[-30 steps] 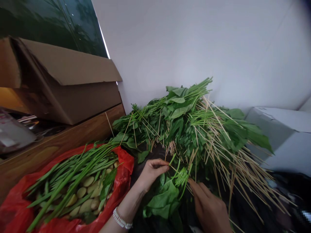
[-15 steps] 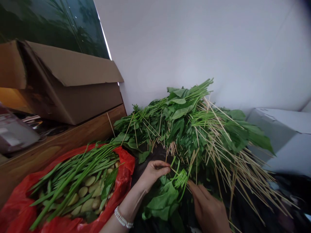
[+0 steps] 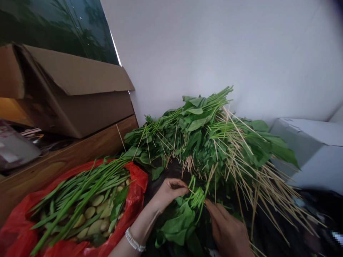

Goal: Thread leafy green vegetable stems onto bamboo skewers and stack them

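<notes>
Cardboard box, red bag and a wooden tabletop under a white wall

A cardboard box [image 3: 72,92] with its flap lifted sits on the wooden tabletop [image 3: 48,171] at upper left, below a dark window [image 3: 59,25] showing reflections. A crumpled plastic packet [image 3: 13,150] lies at the far left edge of the frame. At lower left, a red plastic bag [image 3: 136,182] holds pale tubers [image 3: 98,200] under long green stalks [image 3: 80,192]. A white wall [image 3: 214,53] fills the upper right, a white box [image 3: 316,153] stands at right, and a black sheet [image 3: 278,217] covers the lower right.
</notes>
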### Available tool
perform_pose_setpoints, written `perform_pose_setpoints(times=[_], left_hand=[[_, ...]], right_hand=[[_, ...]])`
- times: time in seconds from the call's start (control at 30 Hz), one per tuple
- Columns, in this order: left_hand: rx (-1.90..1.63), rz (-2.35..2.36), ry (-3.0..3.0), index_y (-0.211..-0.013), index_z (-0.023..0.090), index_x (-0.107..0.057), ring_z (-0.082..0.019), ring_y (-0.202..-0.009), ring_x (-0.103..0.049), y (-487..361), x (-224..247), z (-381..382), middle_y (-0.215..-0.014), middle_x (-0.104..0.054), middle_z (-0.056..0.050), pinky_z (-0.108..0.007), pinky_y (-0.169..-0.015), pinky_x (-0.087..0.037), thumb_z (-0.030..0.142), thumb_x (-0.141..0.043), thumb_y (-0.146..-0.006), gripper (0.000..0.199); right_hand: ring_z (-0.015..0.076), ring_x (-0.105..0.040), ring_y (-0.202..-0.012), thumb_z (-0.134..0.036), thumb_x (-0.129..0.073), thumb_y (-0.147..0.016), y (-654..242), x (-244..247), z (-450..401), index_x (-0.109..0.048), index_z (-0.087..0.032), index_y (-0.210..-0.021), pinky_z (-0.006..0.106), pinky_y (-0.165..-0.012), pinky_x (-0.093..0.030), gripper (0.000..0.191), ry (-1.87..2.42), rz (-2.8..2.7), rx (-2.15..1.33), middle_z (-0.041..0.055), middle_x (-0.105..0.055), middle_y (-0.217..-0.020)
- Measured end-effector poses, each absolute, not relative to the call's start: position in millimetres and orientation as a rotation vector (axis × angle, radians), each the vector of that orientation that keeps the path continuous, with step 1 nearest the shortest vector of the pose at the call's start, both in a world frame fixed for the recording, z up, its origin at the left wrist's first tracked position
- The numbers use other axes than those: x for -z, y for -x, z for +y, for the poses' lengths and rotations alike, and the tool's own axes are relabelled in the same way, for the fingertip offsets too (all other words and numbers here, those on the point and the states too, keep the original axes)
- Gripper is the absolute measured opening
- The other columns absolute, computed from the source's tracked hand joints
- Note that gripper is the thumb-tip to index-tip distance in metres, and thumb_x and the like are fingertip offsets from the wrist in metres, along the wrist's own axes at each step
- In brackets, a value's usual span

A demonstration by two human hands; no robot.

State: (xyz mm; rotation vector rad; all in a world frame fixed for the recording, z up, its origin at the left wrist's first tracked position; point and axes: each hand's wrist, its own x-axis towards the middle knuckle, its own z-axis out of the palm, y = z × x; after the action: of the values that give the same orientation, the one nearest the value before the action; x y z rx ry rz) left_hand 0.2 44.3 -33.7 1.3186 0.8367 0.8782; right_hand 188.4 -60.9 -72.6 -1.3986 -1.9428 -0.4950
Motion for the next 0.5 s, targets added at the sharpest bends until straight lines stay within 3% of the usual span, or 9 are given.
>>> perform_pose_setpoints(times=[0.13,0.27,0.37,0.5], left_hand=[[-0.874,0.782,-1.404,-0.069,0.014,-0.073,-0.013,-0.064,-0.055,-2.4,35.4,42.9,-0.066,-0.065,-0.002,-0.024,-0.066,-0.042,0.035,-0.081,-0.062,0.024],[-0.806,0.651,-1.626,-0.093,0.016,-0.075,-0.021,-0.090,-0.060,-3.1,33.8,37.9,-0.093,-0.069,-0.007,-0.029,-0.084,-0.043,0.036,-0.079,-0.065,0.034],[-0.722,0.654,-1.659,-0.088,0.015,-0.075,-0.020,-0.083,-0.061,-2.0,35.0,37.2,-0.086,-0.070,-0.006,-0.029,-0.081,-0.044,0.039,-0.074,-0.072,0.029],[-0.898,0.760,-1.560,-0.090,0.014,-0.071,-0.017,-0.079,-0.058,6.3,36.4,47.3,-0.082,-0.067,-0.004,-0.026,-0.077,-0.043,0.044,-0.067,-0.078,0.032]], right_hand=[[0.0137,-0.066,-0.050,-0.013,-0.028,-0.093,-187.1,73.3,-61.0,-0.064,-0.013,-0.108,0.022,-0.047,-0.050,0.038,1.416,-1.954,0.468,0.0060,-0.070,-0.076],[0.0143,-0.066,-0.051,-0.015,-0.029,-0.095,-186.7,75.7,-60.4,-0.064,-0.013,-0.108,0.023,-0.047,-0.051,0.038,1.406,-1.943,0.447,0.0064,-0.070,-0.077],[0.0144,-0.067,-0.054,-0.018,-0.030,-0.097,-189.0,77.6,-59.2,-0.063,-0.013,-0.112,0.023,-0.051,-0.052,0.037,1.391,-1.934,0.439,0.0062,-0.070,-0.079],[0.0145,-0.067,-0.053,-0.024,-0.030,-0.098,-198.6,75.7,-56.1,-0.063,-0.014,-0.112,0.023,-0.048,-0.051,0.037,1.431,-1.902,0.543,0.0067,-0.071,-0.082]])
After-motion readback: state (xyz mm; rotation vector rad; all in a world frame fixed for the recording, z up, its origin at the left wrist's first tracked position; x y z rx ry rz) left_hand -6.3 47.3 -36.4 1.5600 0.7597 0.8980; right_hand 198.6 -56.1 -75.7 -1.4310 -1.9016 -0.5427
